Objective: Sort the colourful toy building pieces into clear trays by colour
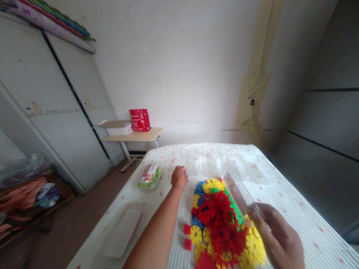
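My left hand is closed above the middle of the table, beyond the pile. What its fingers hold, if anything, cannot be made out. At the right, my right hand pinches the edge of a clear plastic lid that bears a pale label strip and slants beside the pile. Between my arms lies a heap of snowflake building pieces: red ones on top, yellow ones, blue ones and green ones around them. Two small red blocks lie at the heap's left edge.
A clear box of green pieces stands at the left of the table. Nearer lies a clear lid with a pale label. Clear plastic containers lie at the back. Behind, a side table bears a red bag and white box.
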Action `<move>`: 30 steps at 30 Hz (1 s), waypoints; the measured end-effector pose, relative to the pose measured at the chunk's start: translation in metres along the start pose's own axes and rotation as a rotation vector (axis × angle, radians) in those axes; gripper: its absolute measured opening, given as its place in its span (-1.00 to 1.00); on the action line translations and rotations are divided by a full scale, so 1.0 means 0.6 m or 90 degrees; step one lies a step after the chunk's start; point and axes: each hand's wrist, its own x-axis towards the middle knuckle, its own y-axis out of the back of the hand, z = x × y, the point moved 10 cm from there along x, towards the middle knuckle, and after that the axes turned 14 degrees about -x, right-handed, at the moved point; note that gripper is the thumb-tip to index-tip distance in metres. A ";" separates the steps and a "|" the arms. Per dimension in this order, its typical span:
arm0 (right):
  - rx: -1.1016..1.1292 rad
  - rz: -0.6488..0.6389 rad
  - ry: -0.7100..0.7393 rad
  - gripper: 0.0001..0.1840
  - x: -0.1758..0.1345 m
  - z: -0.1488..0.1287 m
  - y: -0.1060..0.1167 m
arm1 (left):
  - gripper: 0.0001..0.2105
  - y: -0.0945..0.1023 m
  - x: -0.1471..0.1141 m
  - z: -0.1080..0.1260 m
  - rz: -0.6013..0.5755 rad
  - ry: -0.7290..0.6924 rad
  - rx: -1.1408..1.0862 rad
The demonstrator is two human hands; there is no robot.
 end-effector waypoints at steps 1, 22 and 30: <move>0.001 0.001 0.002 -0.79 0.001 -0.001 0.000 | -0.76 -0.002 0.000 0.002 -0.003 -0.001 0.000; 0.007 -0.009 -0.014 -0.73 -0.001 -0.003 0.001 | -0.59 0.058 -0.041 0.032 0.008 0.016 -0.026; 0.090 -0.074 -0.058 -0.72 0.002 -0.018 -0.009 | -0.64 0.161 -0.135 0.102 -0.159 -0.124 -0.173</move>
